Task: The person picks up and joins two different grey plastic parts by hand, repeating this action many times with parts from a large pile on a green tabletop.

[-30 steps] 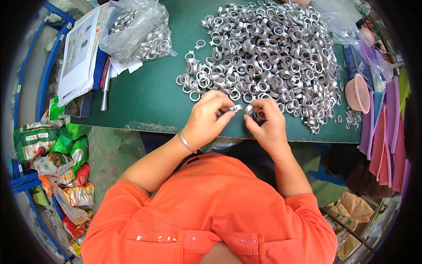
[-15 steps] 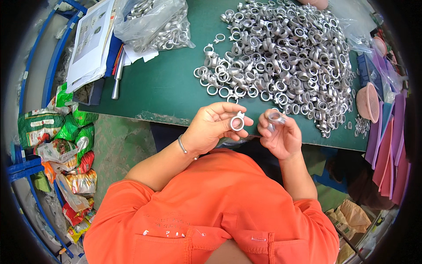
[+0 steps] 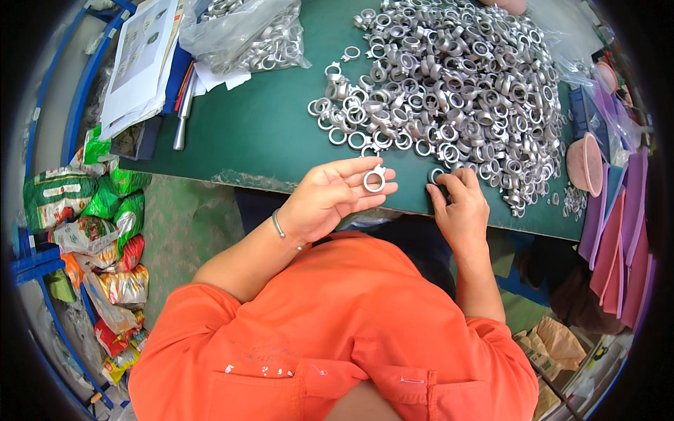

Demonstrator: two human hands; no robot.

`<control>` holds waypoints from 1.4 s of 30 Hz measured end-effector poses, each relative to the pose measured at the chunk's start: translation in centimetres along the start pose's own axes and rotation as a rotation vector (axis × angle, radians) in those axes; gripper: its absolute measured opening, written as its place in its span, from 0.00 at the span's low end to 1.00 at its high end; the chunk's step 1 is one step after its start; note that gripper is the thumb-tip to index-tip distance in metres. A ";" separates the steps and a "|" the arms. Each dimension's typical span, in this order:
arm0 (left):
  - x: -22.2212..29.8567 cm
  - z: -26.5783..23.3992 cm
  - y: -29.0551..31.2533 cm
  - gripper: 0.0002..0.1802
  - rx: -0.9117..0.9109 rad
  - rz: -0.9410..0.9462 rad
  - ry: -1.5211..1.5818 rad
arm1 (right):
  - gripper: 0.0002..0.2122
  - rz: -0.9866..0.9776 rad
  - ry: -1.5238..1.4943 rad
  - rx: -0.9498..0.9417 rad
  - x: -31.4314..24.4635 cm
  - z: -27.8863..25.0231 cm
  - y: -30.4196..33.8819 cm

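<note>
A small silver metal ring (image 3: 374, 179) with a little lug on its rim rests against the outstretched fingers of my left hand (image 3: 328, 195), held just in front of the table edge. My right hand (image 3: 461, 208) is lowered at the front edge of the green table (image 3: 267, 133), its thumb and fingers closed at a second metal ring (image 3: 436, 175). Part of that ring is hidden behind the fingers. Right beyond both hands spreads a large heap of similar metal rings (image 3: 456, 91), a few lying loose along its left side.
A clear plastic bag of rings (image 3: 270, 49) lies at the far left, beside papers (image 3: 140, 63) and a metal-handled tool (image 3: 181, 126). On the right are a pink basket (image 3: 585, 165) and small metal pieces (image 3: 574, 202). Colourful packages (image 3: 91, 235) fill a rack on the left.
My right hand has gone from holding a ring up in the air to the table edge, knuckles now upward. My left hand has shifted slightly left, its fingers straighter under its ring.
</note>
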State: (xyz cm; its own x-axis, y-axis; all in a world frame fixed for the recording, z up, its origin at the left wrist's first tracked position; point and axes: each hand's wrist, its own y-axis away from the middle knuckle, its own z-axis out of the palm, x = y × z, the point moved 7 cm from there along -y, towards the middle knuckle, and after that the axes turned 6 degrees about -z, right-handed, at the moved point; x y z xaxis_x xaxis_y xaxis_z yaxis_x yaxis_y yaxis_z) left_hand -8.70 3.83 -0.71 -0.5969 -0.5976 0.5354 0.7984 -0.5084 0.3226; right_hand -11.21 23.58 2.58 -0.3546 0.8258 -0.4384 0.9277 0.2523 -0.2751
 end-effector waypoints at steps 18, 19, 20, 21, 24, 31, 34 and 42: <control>0.5 -0.4 0.7 0.19 0.131 -0.003 -0.095 | 0.07 -0.313 -0.143 -0.008 -3.3 0.8 -0.2; 0.6 -0.2 0.7 0.18 0.125 -0.014 -0.107 | 0.07 -0.276 -0.147 -0.024 -3.1 0.9 -0.1; 0.8 -0.2 0.7 0.19 0.144 -0.047 -0.131 | 0.07 -0.239 -0.151 -0.041 -3.0 1.0 0.0; 1.3 -0.3 0.6 0.18 0.145 0.003 -0.142 | 0.07 -0.201 -0.156 -0.059 -2.8 1.3 -0.3; 2.0 -0.9 0.5 0.18 0.150 0.091 -0.066 | 0.07 -0.238 -0.116 -0.051 -3.2 1.3 -0.6; 1.9 -1.9 0.9 0.19 0.131 0.141 0.054 | 0.08 -0.127 -0.436 -0.093 -3.4 2.5 -0.9; 1.7 -1.7 0.8 0.19 0.116 0.150 0.039 | 0.09 0.009 -0.934 -0.111 -2.3 3.2 -0.7; 1.7 -0.9 0.8 0.19 0.089 0.202 -0.040 | 0.17 0.377 -2.310 -0.356 -2.4 6.1 0.6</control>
State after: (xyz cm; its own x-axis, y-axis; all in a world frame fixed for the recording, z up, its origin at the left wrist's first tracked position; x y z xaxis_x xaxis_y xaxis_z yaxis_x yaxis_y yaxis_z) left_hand -9.19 1.81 -0.24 -0.4222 -0.6556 0.6261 0.9062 -0.3236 0.2722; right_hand -10.52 18.66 -1.77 0.5017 -0.7902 -0.3519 0.8450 0.5347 0.0042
